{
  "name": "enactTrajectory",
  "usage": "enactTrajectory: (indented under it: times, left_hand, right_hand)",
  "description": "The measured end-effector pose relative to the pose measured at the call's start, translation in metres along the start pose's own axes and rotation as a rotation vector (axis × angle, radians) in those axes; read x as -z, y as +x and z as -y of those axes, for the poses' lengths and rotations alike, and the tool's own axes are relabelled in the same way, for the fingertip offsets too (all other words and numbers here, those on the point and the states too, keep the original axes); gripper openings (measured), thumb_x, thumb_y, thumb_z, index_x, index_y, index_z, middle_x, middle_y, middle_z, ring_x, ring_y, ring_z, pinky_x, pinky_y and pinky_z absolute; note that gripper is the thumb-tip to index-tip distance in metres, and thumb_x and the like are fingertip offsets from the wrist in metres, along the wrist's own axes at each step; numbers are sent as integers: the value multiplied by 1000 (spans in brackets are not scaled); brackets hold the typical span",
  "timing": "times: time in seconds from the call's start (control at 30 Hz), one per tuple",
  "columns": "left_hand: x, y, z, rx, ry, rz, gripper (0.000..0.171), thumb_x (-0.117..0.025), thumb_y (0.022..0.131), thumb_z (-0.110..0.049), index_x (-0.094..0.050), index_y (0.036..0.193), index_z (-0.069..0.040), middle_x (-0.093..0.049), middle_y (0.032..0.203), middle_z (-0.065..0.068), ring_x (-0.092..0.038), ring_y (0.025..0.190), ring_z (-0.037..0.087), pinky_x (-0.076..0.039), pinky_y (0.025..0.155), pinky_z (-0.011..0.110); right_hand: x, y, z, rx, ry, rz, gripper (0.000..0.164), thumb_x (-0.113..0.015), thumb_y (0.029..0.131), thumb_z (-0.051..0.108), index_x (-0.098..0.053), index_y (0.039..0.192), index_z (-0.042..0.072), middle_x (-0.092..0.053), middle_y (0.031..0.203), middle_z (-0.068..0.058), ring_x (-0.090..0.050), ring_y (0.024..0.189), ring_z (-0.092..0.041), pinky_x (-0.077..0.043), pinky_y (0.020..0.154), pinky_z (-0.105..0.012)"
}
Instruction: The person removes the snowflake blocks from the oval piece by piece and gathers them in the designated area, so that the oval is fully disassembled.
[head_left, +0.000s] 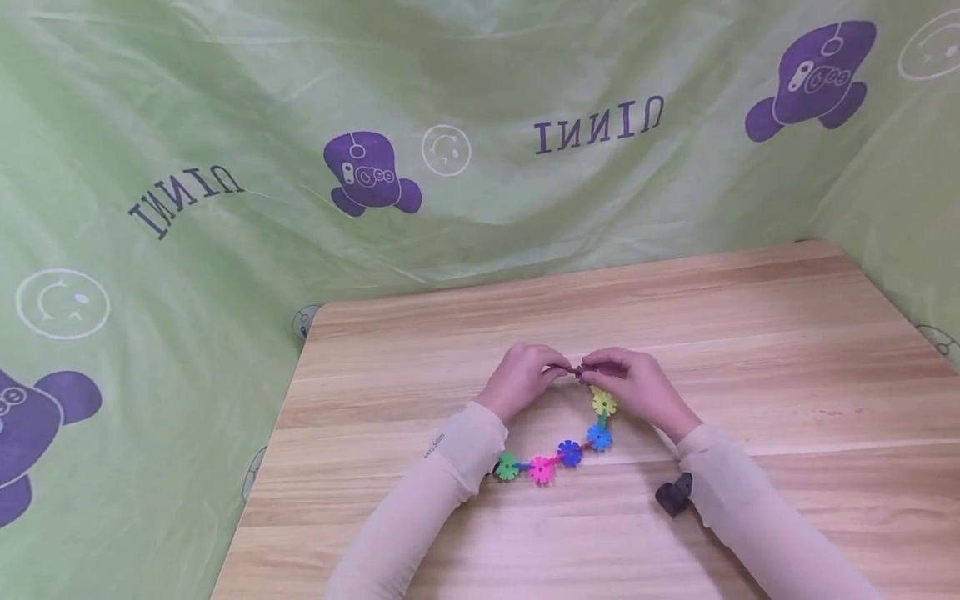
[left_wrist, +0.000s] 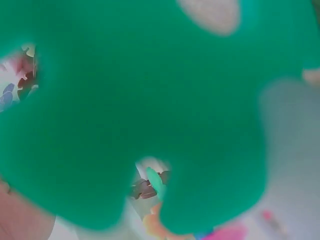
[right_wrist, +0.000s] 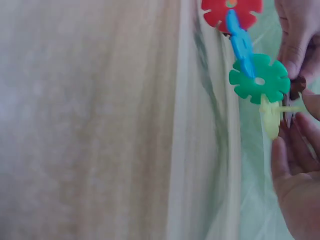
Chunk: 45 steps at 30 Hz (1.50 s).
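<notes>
Between my two hands is a small dark brown snowflake disc (head_left: 581, 372), seen edge-on. My left hand (head_left: 521, 377) pinches its left side between thumb and fingers. My right hand (head_left: 637, 385) grips the brown disc at the end of a chain of interlocking snowflake discs. From there the chain curves down past a yellow disc (head_left: 603, 403), a light blue disc, a dark blue disc (head_left: 569, 453) and a pink disc (head_left: 542, 470) to a green disc (head_left: 507, 467) beside my left sleeve. A blurred green disc (left_wrist: 200, 115) fills most of the left wrist view.
Both hands are over a wood-grain table (head_left: 405, 350). A green curtain (head_left: 480, 233) with purple figures stands behind and beside it. A small black device (head_left: 674, 494) sits at my right wrist. In the right wrist view, a red disc (right_wrist: 242, 7) appears at the top.
</notes>
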<state>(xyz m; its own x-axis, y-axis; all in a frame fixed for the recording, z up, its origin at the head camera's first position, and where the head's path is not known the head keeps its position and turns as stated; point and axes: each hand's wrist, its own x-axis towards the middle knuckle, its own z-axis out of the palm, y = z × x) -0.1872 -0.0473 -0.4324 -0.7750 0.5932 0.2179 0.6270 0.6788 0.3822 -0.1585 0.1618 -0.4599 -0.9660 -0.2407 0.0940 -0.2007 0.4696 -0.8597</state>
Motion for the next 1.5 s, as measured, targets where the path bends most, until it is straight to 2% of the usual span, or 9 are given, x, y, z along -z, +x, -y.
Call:
enactTrajectory:
  times: [0.1,0.17,0.27,0.43,0.53,0.67,0.87,1.13,1.5]
  left_hand:
    - [2,-1,1,1,-7,-13,12,-71,90,-16,-78,100,-16,-77,99,-3,-72,93,9,-54,87,15]
    - [3,-2,1,3,-25,-19,12,-72,90,-15,-78,100,-15,-77,99,-2,-73,93,10,-55,87,16]
    - [4,-2,2,9,-52,-19,12,-71,90,-14,-78,100,-13,-77,99,-1,-73,94,11,-55,87,17]
    - [5,-2,3,2,-74,-18,13,-71,90,-14,-78,101,-13,-77,100,-1,-73,95,10,-55,88,17]
    - [5,-1,3,-10,-81,-17,13,-72,90,-14,-78,102,-13,-77,101,-1,-72,95,10,-54,88,16]
    - [6,-1,2,-17,-86,-14,13,-72,90,-15,-78,102,-12,-77,101,-1,-72,96,11,-54,89,17]
    - [7,-1,3,-25,-91,-10,15,-73,89,-15,-77,103,-13,-77,102,-1,-72,95,10,-54,89,15]
    - [5,-2,3,-63,-116,-19,14,-75,87,-15,-78,101,-13,-77,100,-1,-73,93,10,-53,87,13]
    - [6,-3,1,-92,-71,2,14,-75,87,-15,-78,101,-13,-77,98,-1,-73,92,10,-54,86,13]
  right_hand:
    - [4,-2,-4,-133,110,57,35,-67,94,25,-66,122,3,-71,118,-15,-68,110,-28,-55,96,-36]
    - [6,-3,-6,-193,151,86,37,-65,96,30,-65,123,4,-70,121,-14,-66,112,-25,-52,100,-37]
    - [8,-2,-7,-263,228,118,39,-67,94,32,-66,121,4,-71,119,-11,-64,109,-19,-50,98,-33]
    - [8,0,-7,-318,379,130,37,-69,92,22,-63,118,-3,-72,106,-2,-65,96,-9,-53,89,-22]
    - [9,0,-7,-329,473,132,35,-67,93,14,-60,118,-9,-72,100,2,-66,93,-7,-55,87,-19]
    - [10,0,-6,-343,560,136,32,-66,93,9,-59,118,-10,-73,98,3,-68,92,-6,-56,88,-19]
    - [10,0,-3,-345,611,140,28,-67,92,8,-62,115,-7,-74,98,2,-70,93,-8,-56,89,-22]
    - [10,1,0,-341,609,147,33,-66,92,7,-59,118,-13,-75,97,2,-70,92,-7,-57,89,-22]
    - [9,0,4,-348,613,152,30,-67,91,7,-62,115,-11,-74,96,1,-70,91,-8,-57,88,-22]
